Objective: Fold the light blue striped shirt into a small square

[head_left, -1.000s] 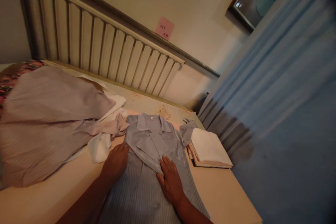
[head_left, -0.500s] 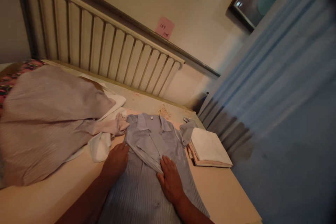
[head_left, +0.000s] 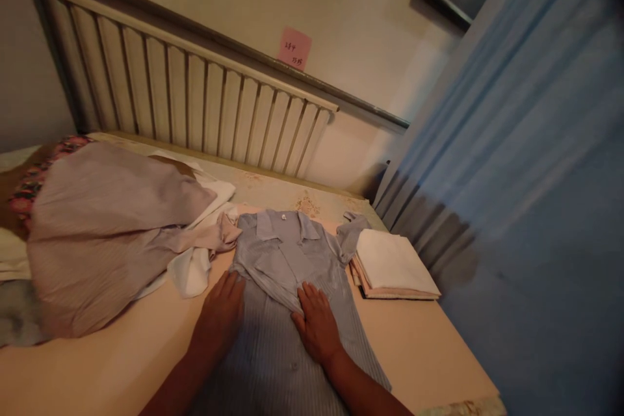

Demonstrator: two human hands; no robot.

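Left hand (head_left: 221, 315): flat, fingers spread, grips nothing; slid slightly inward onto the grey-blue striped collared shirt (head_left: 287, 273).
Right hand (head_left: 316, 325): flat (unchanged), pinning the folded sleeve.
Effect: fold probably being smoothed.

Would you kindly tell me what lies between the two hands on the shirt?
In the head view, only the striped shirt lies between left hand and right hand.

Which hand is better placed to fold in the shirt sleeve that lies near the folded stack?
Probably the right hand. It rests flat on the shirt, nearer the sleeve and stack; the left hand presses the opposite edge.
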